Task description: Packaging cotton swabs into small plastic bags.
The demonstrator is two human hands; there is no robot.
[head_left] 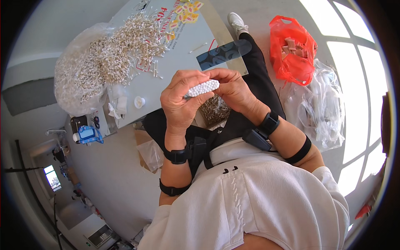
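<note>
A tight bundle of cotton swabs [203, 88], its white tips facing me, is held between both hands over my lap. My left hand [180, 96] wraps round its left side, fingers over the top and thumb below. At its right end, my right hand [236, 89] pinches the bundle with thumb and fingers. Just beneath the hands, a box of upright swabs [214, 110] sits partly hidden between my legs. To the left, a large heap of loose cotton swabs [121, 52] spreads over the table and a clear plastic bag [66, 79].
Yellow labels [186, 16] lie at the table's far edge, near a dark translucent sheet [216, 56]. A small white cup [139, 102] stands on the near left of the table [166, 60]. On the floor at right are a red plastic bag [277, 46] and clear bags [318, 104].
</note>
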